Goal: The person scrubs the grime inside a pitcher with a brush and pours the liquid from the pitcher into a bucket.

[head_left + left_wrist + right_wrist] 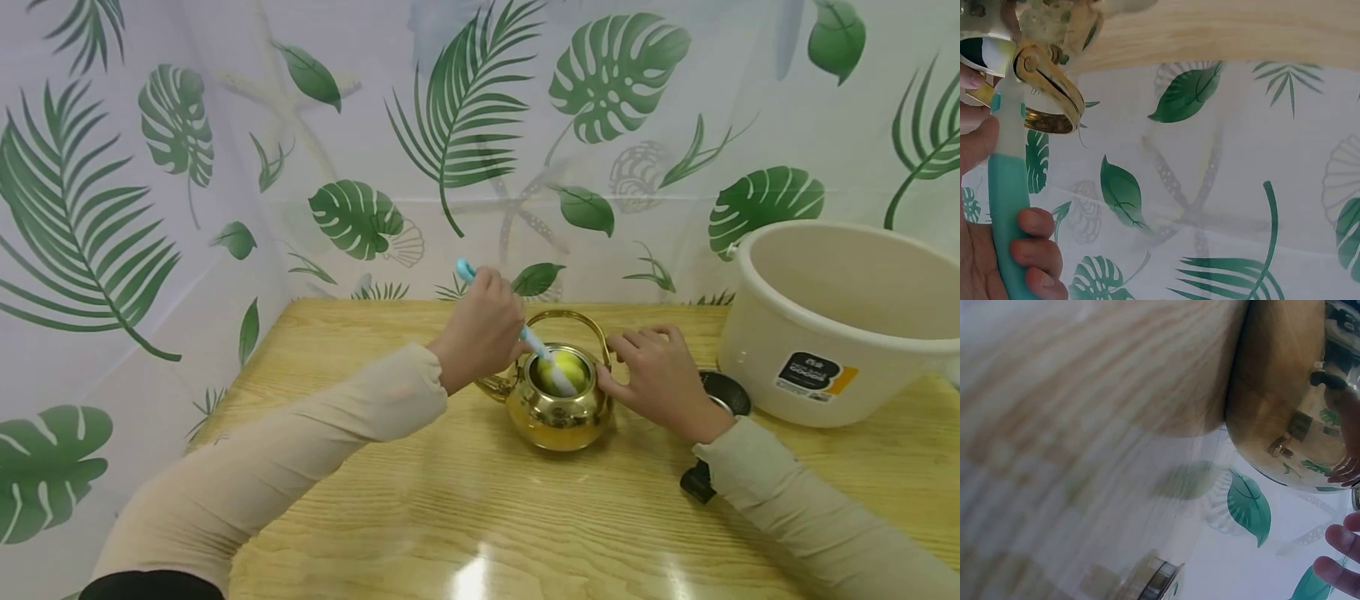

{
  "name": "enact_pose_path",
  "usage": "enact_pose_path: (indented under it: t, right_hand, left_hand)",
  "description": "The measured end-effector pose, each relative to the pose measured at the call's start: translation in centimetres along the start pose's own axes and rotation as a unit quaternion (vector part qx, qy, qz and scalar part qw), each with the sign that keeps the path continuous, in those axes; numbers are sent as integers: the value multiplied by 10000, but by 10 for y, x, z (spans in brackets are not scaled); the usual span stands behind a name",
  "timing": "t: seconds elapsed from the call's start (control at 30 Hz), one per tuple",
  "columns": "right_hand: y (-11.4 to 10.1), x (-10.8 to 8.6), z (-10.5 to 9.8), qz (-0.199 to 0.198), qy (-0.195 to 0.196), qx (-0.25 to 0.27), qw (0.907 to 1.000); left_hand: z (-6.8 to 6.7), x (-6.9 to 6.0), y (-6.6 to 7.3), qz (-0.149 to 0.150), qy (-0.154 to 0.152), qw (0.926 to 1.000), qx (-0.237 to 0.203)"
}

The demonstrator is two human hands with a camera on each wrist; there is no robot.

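A shiny gold kettle [558,425] stands upright and lidless on the table, its arched handle [566,315] raised. My left hand [483,321] grips the turquoise handle of a brush [1007,200], fingers curled round it and thumb along its neck. The brush's pale lower end slants down into the kettle's mouth, where the inside looks yellow-green. My right hand [652,371] holds the kettle at the right foot of its handle, thumb by the rim. Some of its fingertips [1341,540] show beside the gold body in the right wrist view.
A large cream bucket [840,350] with a black label stands at the right. Partly under my right forearm lies a dark round object [726,390] with a black part sticking out toward the front. A leaf-printed cloth [465,108] hangs behind the wooden table [420,517].
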State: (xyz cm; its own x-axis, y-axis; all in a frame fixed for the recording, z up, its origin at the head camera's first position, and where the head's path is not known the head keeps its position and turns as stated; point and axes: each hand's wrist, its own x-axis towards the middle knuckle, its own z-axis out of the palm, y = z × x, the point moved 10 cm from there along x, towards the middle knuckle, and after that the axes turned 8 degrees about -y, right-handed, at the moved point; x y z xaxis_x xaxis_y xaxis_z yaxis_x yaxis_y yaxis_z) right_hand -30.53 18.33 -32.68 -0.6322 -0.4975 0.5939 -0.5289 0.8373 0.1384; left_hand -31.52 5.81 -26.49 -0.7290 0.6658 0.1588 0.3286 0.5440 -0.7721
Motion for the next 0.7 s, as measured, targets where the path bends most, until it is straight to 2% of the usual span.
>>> enact_pose_path:
  t: [0.13,0.27,0.4,0.5,0.57,0.7]
  right_hand:
    - [0,0,0,-4,19,11,10000]
    - [0,0,-1,-2,26,38,10000]
    - [0,0,0,1,11,49,10000]
    - [0,-1,1,4,-19,47,10000]
    - [1,-1,2,10,-43,46,10000]
    - [2,-1,3,50,-83,39,9999]
  left_hand:
    - [12,-10,-4,-302,-51,9967,-747]
    - [31,-18,-11,-488,-74,9874,-1504]
    - [45,-21,-19,-507,-97,9775,-2047]
    - [49,-20,-23,-355,-7,9744,-2219]
    - [49,-18,-25,-187,129,9758,-2174]
    - [42,-8,-26,313,494,9759,-2104]
